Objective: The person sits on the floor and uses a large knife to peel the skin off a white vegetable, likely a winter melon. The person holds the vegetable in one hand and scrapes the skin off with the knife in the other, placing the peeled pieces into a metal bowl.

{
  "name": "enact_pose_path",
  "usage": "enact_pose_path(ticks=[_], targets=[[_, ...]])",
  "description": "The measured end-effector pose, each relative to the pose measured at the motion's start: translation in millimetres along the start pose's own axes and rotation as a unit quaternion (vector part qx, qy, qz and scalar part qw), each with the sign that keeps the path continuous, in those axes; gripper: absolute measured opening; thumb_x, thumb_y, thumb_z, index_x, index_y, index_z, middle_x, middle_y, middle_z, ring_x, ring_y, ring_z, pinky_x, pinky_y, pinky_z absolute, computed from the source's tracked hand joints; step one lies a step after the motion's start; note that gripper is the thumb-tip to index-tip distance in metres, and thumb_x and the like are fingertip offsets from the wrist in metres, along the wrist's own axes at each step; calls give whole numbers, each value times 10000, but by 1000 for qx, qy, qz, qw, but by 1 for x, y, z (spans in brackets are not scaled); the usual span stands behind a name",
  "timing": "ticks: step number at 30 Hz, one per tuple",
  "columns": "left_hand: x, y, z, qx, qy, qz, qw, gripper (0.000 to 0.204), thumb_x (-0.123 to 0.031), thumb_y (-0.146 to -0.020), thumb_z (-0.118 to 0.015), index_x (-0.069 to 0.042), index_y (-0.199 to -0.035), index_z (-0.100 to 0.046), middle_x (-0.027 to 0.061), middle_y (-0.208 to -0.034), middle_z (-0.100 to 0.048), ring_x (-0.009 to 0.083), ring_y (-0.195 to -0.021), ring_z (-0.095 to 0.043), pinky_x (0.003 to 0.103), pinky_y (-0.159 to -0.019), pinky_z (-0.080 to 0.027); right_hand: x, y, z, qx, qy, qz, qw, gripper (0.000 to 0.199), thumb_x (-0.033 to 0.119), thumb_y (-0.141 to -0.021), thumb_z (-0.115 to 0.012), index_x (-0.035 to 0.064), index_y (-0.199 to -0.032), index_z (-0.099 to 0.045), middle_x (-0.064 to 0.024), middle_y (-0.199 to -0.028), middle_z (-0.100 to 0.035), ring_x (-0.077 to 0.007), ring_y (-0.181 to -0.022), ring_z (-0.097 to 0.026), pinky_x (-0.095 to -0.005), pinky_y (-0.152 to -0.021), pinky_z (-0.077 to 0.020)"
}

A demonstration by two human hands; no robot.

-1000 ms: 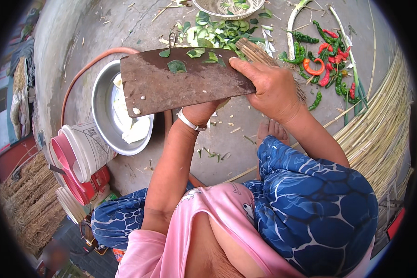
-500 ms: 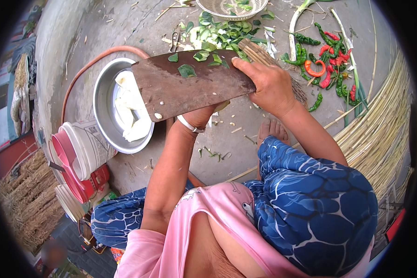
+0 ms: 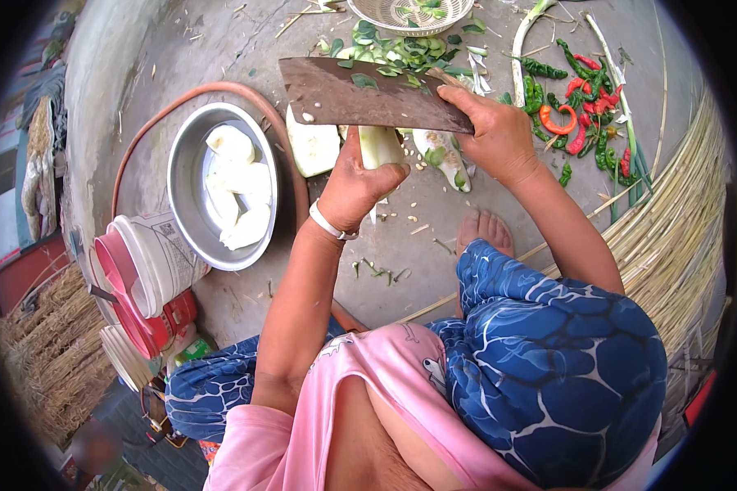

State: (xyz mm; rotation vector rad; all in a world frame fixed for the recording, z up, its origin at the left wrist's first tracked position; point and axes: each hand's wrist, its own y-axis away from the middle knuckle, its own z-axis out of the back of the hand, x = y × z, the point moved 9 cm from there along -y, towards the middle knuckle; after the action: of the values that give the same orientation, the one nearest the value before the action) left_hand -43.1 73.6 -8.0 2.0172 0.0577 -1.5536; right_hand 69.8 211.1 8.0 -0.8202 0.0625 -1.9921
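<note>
My right hand (image 3: 499, 141) is closed round the handle of a broad, dark cleaver (image 3: 336, 102), its blade pointing left. Scraps of green peel and a few pale seeds cling to the blade. Below it, my left hand (image 3: 354, 184) grips a pale, mostly peeled piece of gourd (image 3: 380, 149), whose far end the blade hides. Left of that hand, another cut gourd piece (image 3: 315, 151) lies on the ground, partly behind the cleaver. A seedy chunk with green skin patches (image 3: 445, 157) lies to the right. Several white peeled pieces (image 3: 237, 184) rest in a metal basin (image 3: 176, 200).
Green peelings (image 3: 393, 51) lie heaped beyond the cleaver, under a woven basket (image 3: 413, 26). Red and green peppers (image 3: 585, 98) spread at the right, near long dry stalks (image 3: 667, 221). An orange hose (image 3: 296, 176) curves round the basin. White and pink buckets (image 3: 151, 262) stand left.
The cleaver has risen slightly and shifted right, its blade now tilted more edge-on. My left hand, earlier mostly behind the blade, now shows with the gourd piece. More of the basin is uncovered.
</note>
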Motion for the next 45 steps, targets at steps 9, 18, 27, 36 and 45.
enact_pose_path(ticks=[9,18,27,36,45], targets=[[10,8,51,-63,-300,-276,911,467,-117,-827,-753,-60,-1257,-580,61,-1185,-632,195,-1063,-598,334,-932,-481,79,-3,4,38,10,108,993,675,18,-611,-693,251,-1242,-643,-31,-727,-579,-270,-626,-614,-390,-574,-506],[5,2,20,-22,-243,-150,958,325,-130,-869,-686,-74,-1186,-644,93,-1159,-668,276,-1079,-613,395,-939,-476,47,-9,-11,37,38,68,996,483,129,-697,-730,224,-1159,-623,-54,-752,-633,-284,-666,-673,-420,-559,-526],[1,7,24,-49,-346,-250,903,367,21,-810,-637,-15,-1174,-609,76,-1091,-654,202,-983,-618,332,-863,-501,47,-10,-8,45,-49,30,997,452,143,-733,-715,226,-1167,-623,-51,-822,-679,-292,-717,-683,-405,-614,-545],[7,5,29,-31,-148,-94,984,571,47,-780,-595,6,-1334,-464,61,-1143,-590,143,-976,-567,273,-852,-478,18,-10,-16,77,-82,-15,994,387,178,-767,-723,225,-1145,-654,-78,-859,-717,-317,-780,-691,-414,-680,-556],[-3,8,27,-33,-111,-71,991,699,18,-770,-607,-13,-1425,-363,58,-1173,-539,145,-1019,-533,294,-896,-467,6,-10,-13,54,-139,-39,988,377,183,-779,-718,219,-1150,-662,-89,-862,-716,-321,-775,-690,-412,-692,-559]])
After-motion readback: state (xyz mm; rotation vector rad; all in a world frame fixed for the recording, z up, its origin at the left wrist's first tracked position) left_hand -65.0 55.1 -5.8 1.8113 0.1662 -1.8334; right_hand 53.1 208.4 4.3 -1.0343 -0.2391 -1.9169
